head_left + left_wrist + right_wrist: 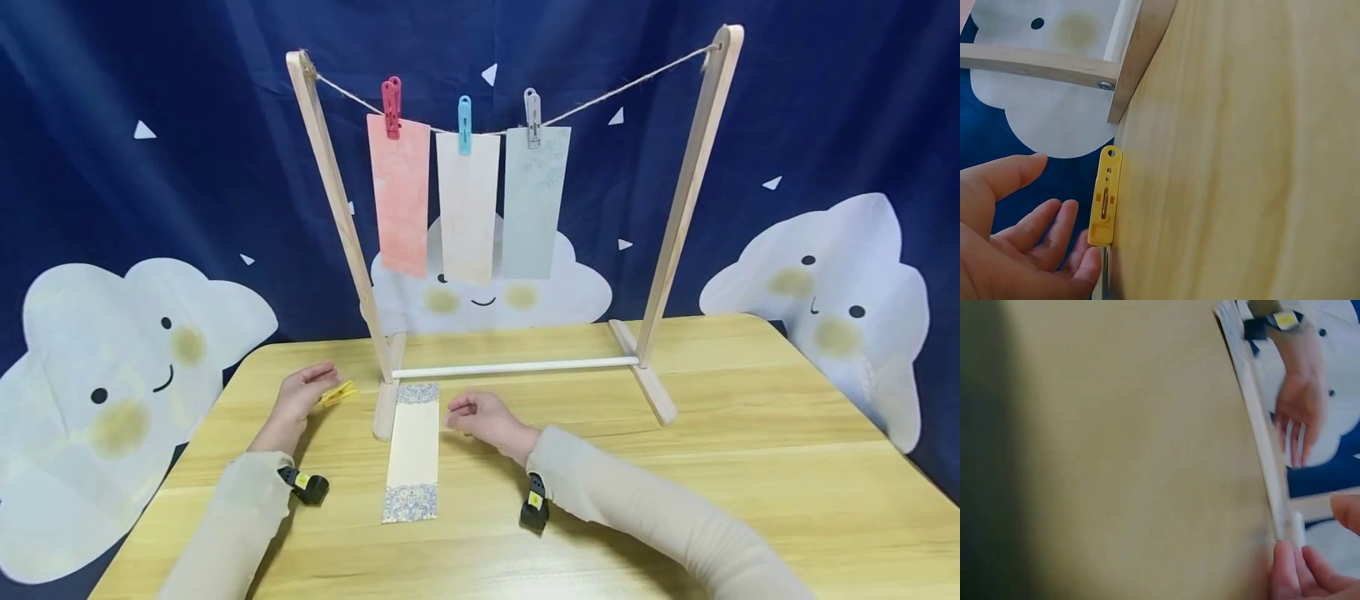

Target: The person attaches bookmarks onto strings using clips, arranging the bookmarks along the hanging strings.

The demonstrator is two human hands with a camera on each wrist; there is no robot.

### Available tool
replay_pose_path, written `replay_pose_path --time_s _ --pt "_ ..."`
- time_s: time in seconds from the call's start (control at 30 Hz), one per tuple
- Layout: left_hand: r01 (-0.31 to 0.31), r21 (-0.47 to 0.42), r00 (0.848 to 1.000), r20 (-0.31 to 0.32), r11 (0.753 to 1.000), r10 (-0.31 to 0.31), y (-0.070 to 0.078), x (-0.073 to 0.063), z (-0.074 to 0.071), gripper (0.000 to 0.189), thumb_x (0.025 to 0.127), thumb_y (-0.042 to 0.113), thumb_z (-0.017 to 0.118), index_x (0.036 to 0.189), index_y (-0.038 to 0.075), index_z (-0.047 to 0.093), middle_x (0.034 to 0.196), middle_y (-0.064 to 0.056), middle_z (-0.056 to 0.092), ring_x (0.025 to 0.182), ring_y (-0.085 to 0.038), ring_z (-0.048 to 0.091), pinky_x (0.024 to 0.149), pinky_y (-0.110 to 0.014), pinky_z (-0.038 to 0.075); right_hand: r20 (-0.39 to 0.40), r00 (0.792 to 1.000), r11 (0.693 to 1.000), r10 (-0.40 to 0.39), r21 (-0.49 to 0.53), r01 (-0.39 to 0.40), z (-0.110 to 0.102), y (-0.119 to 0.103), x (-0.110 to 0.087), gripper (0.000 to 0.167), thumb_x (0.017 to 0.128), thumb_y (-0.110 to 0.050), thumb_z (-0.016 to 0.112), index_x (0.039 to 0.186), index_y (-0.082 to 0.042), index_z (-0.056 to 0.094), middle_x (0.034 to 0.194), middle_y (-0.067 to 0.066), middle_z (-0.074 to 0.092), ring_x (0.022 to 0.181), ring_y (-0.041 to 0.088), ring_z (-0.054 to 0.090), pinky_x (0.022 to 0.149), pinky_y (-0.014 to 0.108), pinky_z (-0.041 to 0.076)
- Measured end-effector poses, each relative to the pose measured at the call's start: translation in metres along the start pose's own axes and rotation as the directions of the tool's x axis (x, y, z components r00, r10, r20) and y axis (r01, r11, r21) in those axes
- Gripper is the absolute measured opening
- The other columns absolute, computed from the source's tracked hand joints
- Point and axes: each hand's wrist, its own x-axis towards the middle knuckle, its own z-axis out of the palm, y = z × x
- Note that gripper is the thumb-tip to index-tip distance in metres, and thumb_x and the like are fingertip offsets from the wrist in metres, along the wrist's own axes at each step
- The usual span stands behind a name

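Note:
My left hand (302,393) is at the table's left side, fingers relaxed, thumb apart from them. Right beside its fingertips lies a yellow clothespin (338,394); in the left wrist view the clothespin (1105,197) shows its spring, with no fingers curled round it. A cream paper strip (414,450) with blue lace-like patterned ends lies flat between the hands. Just off the strip's right edge, near its upper part, is my right hand (487,419), fingers loosely bent. The right wrist view shows its fingertips (1285,562) near the strip's edge, with the thumb held apart.
A wooden stand (686,192) holds a sagging string (630,85). From it hang a coral strip (401,200), a cream strip (468,212) and a grey-green strip (534,208), under red, blue and grey clothespins. A white rod (517,367) joins the stand's feet.

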Motion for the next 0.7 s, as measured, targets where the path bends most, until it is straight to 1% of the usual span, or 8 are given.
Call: replay_pose_path --time_s 0.1,0.2,0.23,0.33,0.43,0.57,0.63,0.7 --pt "0.012 -0.017 1.0 0.027 1.0 -0.012 -0.004 0.002 -0.001 0.057 0.091 0.015 0.062 0.14 -0.005 0.039 0.141 -0.02 0.043 0.086 0.014 0.05 0.089 -0.014 0.04 -0.019 1.0 0.998 0.007 -0.057 -0.008 0.008 0.001 -0.001 0.037 0.078 -0.006 0.073 0.109 0.008 0.058 0.101 0.013 0.063 0.088 0.018 0.058 0.079 0.028 0.05" --pt "-0.009 -0.076 0.999 0.049 0.997 0.013 -0.01 0.002 -0.003 0.06 0.087 0.016 0.067 0.137 -0.006 0.042 0.135 -0.014 0.051 0.091 0.01 0.054 0.098 -0.021 0.038 -0.054 0.999 0.991 0.007 -0.13 -0.014 0.015 -0.001 -0.002 0.044 0.075 -0.007 0.076 0.112 0.007 0.057 0.109 0.015 0.06 0.099 0.025 0.056 0.09 0.036 0.047" --pt "-0.03 -0.123 0.998 0.055 0.992 0.037 -0.013 0.003 -0.003 0.058 0.085 0.015 0.07 0.134 -0.005 0.047 0.13 -0.012 0.057 0.091 0.008 0.056 0.097 -0.02 0.038 -0.064 0.998 0.988 0.005 -0.156 -0.015 0.017 -0.002 -0.002 0.048 0.074 -0.008 0.077 0.115 0.008 0.056 0.111 0.016 0.059 0.103 0.028 0.055 0.093 0.038 0.046" --pt "-0.063 -0.158 0.995 0.063 0.985 0.074 -0.017 0.002 -0.002 0.059 0.081 0.015 0.073 0.131 -0.006 0.05 0.121 -0.006 0.064 0.096 0.003 0.057 0.097 -0.021 0.038 -0.094 0.995 0.967 -0.017 -0.254 -0.007 0.024 -0.004 -0.002 0.059 0.072 -0.011 0.08 0.121 0.01 0.053 0.114 0.018 0.055 0.106 0.031 0.051 0.097 0.043 0.042" --pt "-0.066 -0.126 0.996 0.042 0.99 0.072 -0.018 0.003 0.001 0.056 0.082 0.011 0.072 0.131 -0.007 0.05 0.124 -0.013 0.061 0.093 0.004 0.058 0.089 -0.015 0.042 -0.125 0.991 0.946 -0.038 -0.323 -0.004 0.033 -0.003 -0.002 0.066 0.07 -0.011 0.082 0.123 0.012 0.051 0.113 0.02 0.052 0.104 0.03 0.049 0.096 0.043 0.042" --pt "-0.028 -0.044 1.0 -0.008 0.999 0.028 -0.014 0.003 0.006 0.054 0.086 0.004 0.065 0.134 -0.009 0.044 0.135 -0.023 0.047 0.087 0.011 0.054 0.078 -0.009 0.044 -0.152 0.987 0.921 -0.049 -0.389 -0.014 0.044 -0.001 0.0 0.069 0.069 -0.016 0.084 0.125 0.009 0.052 0.115 0.018 0.049 0.106 0.028 0.046 0.096 0.039 0.042" --pt "-0.019 -0.039 1.0 -0.017 0.999 0.018 -0.013 0.002 0.008 0.054 0.087 0.002 0.064 0.135 -0.009 0.043 0.137 -0.025 0.044 0.092 0.005 0.056 0.075 -0.008 0.044 -0.166 0.985 0.913 -0.048 -0.408 -0.024 0.048 -0.001 0.0 0.071 0.068 -0.019 0.085 0.125 0.007 0.053 0.116 0.016 0.048 0.107 0.028 0.046 0.094 0.038 0.042" --pt "-0.015 -0.035 1.0 -0.016 0.999 0.015 -0.014 0.002 0.011 0.054 0.087 0.001 0.063 0.136 -0.009 0.042 0.138 -0.026 0.043 0.104 -0.006 0.057 0.075 -0.007 0.044 -0.191 0.981 0.917 -0.038 -0.397 -0.042 0.05 0.0 0.001 0.071 0.067 -0.019 0.086 0.125 0.006 0.054 0.115 0.015 0.049 0.106 0.028 0.045 0.093 0.037 0.042"
